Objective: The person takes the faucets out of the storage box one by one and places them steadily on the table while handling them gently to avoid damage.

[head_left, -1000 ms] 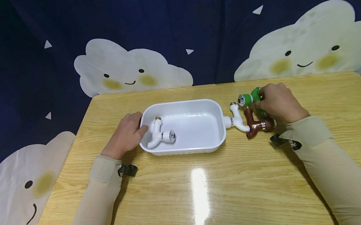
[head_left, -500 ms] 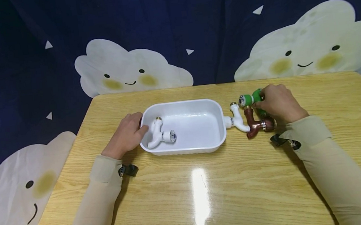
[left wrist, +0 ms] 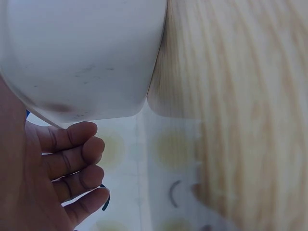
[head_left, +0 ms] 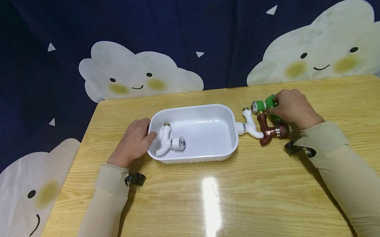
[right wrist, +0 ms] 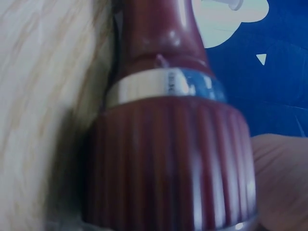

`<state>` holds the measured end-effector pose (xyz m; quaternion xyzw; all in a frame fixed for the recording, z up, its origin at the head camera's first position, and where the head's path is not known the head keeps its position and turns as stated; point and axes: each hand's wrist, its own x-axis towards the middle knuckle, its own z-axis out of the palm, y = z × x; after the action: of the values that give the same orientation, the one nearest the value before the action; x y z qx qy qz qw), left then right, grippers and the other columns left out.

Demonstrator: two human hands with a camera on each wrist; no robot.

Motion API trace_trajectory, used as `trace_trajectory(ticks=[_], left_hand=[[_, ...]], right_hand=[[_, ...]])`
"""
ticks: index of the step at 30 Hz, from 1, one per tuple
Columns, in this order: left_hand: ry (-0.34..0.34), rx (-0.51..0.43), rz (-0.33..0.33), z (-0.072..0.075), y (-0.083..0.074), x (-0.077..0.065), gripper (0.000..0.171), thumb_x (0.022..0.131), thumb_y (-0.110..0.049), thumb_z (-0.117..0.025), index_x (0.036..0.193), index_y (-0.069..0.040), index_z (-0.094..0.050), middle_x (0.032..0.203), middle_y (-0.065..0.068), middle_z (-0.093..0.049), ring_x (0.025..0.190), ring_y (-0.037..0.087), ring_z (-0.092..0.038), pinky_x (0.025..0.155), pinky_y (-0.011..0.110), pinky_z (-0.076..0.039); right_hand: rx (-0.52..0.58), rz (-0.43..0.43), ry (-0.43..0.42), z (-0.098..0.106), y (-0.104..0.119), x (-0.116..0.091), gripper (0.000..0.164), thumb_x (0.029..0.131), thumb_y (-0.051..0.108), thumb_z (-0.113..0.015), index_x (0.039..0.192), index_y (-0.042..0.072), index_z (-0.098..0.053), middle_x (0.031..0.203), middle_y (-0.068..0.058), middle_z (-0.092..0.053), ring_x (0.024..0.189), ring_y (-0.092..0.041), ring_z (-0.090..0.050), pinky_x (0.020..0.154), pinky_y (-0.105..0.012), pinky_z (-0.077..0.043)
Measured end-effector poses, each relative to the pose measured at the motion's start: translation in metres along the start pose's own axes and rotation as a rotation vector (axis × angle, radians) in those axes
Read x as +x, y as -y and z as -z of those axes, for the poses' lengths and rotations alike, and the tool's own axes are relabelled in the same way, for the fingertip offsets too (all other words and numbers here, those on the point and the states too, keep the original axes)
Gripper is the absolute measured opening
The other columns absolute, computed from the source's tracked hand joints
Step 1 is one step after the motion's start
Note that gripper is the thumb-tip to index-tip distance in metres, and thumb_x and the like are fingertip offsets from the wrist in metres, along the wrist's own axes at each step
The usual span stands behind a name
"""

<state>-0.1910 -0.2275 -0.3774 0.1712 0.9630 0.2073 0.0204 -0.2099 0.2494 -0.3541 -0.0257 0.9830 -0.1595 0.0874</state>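
My left hand grips the left end of a white plastic tub, thumb over the rim and fingers outside, as the left wrist view also shows. Inside the tub lies a white tap. My right hand pinches a green tap whose far end is hidden behind the fingers. Just in front of it lies a brown tap, its ribbed knob filling the right wrist view. A second white tap lies between the tub and the brown tap.
Everything stands on a wooden table with a bright reflection near the middle. Behind its back edge hangs a dark blue cloth printed with smiling clouds. A black wrist strap sits on the left sleeve.
The green tap has shifted very slightly toward the front with my right hand. My left hand and the tub stay where they were.
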Motion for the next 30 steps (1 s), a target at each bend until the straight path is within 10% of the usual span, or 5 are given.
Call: trace_trajectory(ticks=[30], left_hand=[[0.003, -0.013, 0.011, -0.0012, 0.0001, 0.0003, 0.034, 0.097, -0.024, -0.051, 0.118, 0.0, -0.062, 0.099, 0.016, -0.066, 0.095, 0.032, -0.054, 0.085, 0.045, -0.043]], right_hand=[[0.014, -0.04, 0.047, 0.0014, 0.0046, -0.003, 0.04, 0.097, 0.036, -0.069, 0.09, -0.003, -0.074, 0.07, -0.011, -0.065, 0.068, -0.028, -0.057, 0.056, -0.033, -0.043]])
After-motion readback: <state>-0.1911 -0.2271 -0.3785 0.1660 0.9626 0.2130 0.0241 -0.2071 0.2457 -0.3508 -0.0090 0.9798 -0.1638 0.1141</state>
